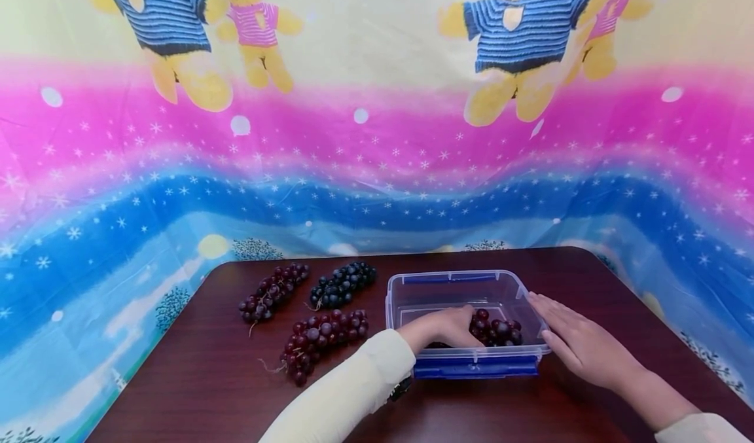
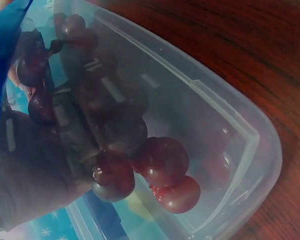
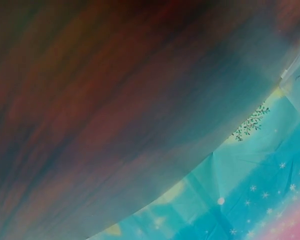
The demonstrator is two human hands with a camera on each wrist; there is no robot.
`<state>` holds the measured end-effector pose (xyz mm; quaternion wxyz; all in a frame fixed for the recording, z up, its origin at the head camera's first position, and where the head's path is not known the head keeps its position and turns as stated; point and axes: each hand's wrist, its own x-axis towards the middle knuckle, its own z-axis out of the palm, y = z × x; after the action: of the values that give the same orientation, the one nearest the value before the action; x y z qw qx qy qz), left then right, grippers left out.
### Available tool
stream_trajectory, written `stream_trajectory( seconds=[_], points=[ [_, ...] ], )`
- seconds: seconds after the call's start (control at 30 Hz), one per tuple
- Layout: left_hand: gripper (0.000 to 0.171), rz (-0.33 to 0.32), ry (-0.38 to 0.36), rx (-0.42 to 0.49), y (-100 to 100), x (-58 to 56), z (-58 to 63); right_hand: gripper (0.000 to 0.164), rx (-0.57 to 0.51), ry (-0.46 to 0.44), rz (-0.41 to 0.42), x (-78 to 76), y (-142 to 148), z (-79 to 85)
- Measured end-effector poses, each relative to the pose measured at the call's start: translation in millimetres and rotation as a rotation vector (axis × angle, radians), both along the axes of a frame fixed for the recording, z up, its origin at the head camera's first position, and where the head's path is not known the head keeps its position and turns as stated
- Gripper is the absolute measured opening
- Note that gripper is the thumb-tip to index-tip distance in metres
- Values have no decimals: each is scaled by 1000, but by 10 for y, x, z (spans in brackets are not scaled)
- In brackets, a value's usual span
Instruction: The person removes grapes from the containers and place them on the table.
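Observation:
A clear plastic container (image 1: 450, 351) with blue side flaps stands on the table. Inside it, toward the right, is a bunch of dark red grapes (image 1: 495, 330). My left hand (image 1: 449, 326) reaches down over the front rim and grips the bunch; its fingertips are partly hidden. Through the see-through wall in the left wrist view, red grapes (image 2: 162, 161) show beside the left hand (image 2: 32, 170). My right hand (image 1: 586, 345) rests its extended fingers along the container's right side. In the right wrist view that hand barely shows, at the right edge.
Left of the container lie a red grape bunch (image 1: 324, 335), another reddish bunch (image 1: 273, 291) behind it, and a blue-black bunch (image 1: 343, 284). The dark wooden table (image 1: 206, 364) ends at a patterned cloth (image 1: 365, 201) hanging behind and at both sides.

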<state>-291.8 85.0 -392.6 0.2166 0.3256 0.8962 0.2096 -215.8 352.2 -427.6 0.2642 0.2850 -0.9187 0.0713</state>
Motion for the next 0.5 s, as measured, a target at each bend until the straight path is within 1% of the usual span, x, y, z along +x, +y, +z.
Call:
stream_trajectory(
  seconds=[0.2, 0.4, 0.5],
  points=[
    [75, -9, 77, -23, 24, -19, -51, 61, -6, 2, 3, 1, -2, -1],
    [70, 15, 86, -31, 40, -24, -56, 61, -8, 1, 3, 1, 1, -6],
    [72, 32, 77, -34, 38, -29, -60, 61, -8, 2, 5, -6, 1, -9]
  ],
)
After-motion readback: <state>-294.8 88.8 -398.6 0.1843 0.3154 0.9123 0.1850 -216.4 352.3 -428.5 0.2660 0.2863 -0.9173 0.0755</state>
